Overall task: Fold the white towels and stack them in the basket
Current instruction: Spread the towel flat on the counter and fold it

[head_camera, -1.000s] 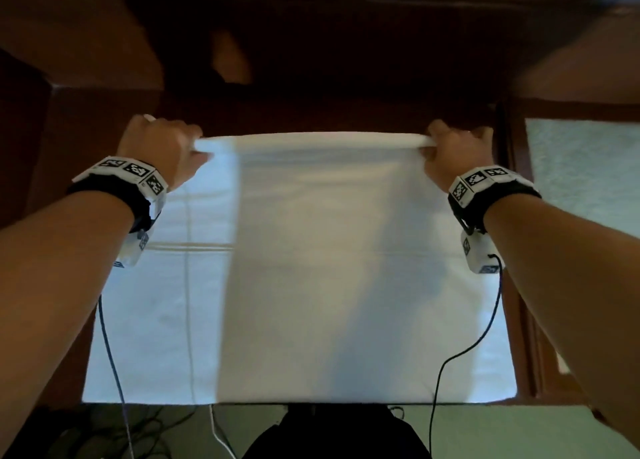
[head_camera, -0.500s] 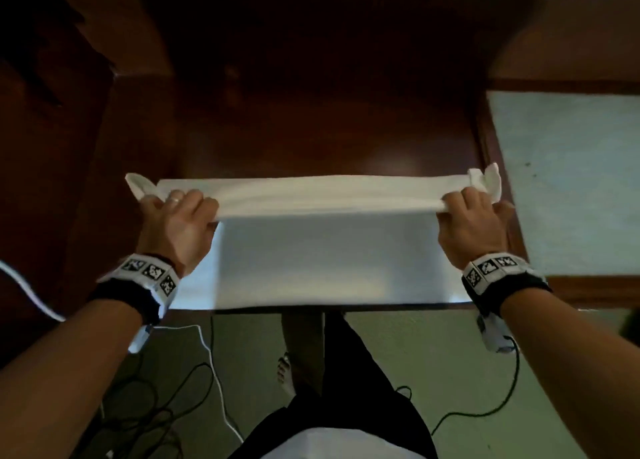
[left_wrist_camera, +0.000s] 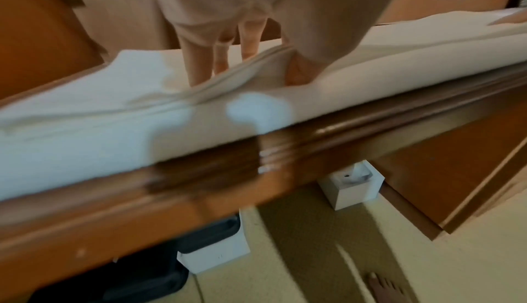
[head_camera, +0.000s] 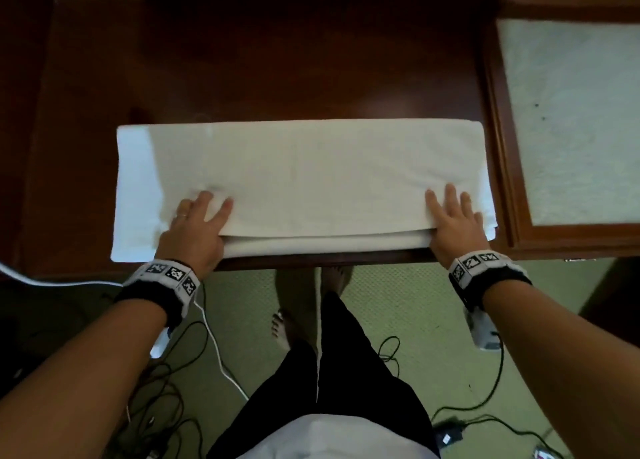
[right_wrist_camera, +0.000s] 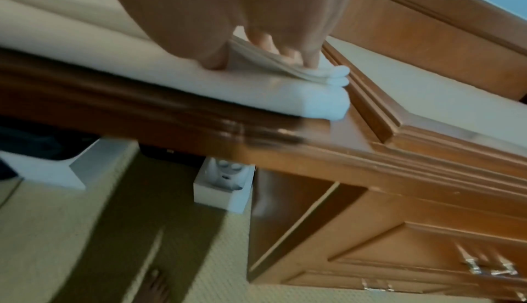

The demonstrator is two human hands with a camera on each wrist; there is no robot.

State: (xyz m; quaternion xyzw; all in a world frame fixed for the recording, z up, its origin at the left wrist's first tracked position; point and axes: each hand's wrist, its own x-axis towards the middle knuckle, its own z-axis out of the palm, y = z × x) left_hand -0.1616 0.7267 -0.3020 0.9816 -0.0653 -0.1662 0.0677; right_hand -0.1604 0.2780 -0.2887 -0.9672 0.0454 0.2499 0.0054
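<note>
Two hands on one folded towel

We pinch the towel [head_camera: 301, 178] top layer's near edge, left hand [head_camera: 194, 230] and right hand [head_camera: 453, 230], thumbs under; it lies on the table [head_camera: 277, 60], long axis left-to-right between our grips.

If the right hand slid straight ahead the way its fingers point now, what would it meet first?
Only more of the folded white towel under the right hand, up to its far fold. Beyond that lies bare dark wooden tabletop, which looks free as far as the head view shows.
</note>
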